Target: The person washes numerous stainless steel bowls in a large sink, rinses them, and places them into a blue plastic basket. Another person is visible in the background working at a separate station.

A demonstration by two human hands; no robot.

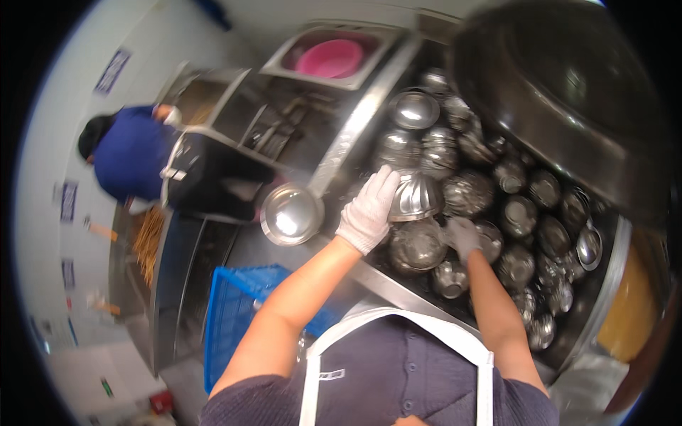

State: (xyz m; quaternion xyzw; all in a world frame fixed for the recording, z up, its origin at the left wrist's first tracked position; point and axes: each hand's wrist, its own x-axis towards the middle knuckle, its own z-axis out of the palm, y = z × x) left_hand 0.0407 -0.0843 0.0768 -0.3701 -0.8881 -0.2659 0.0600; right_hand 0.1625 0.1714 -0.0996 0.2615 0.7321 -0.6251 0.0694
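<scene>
Many shiny metal bowls fill a dark metal sink in front of me. My left hand, in a white knit glove, lies against the left side of a fluted metal bowl, which is turned on its side or rim; whether the fingers grip it is not plain. My right hand, also gloved, reaches in among the bowls, between a round metal bowl and another metal bowl. Its fingers are blurred and partly hidden. Stacked metal bowls stand beyond both hands.
A very large metal basin looms at the upper right. One metal bowl rests on the ledge at left, above a blue plastic crate. A pink basin sits in a far sink. Another person bends at the counter on the left.
</scene>
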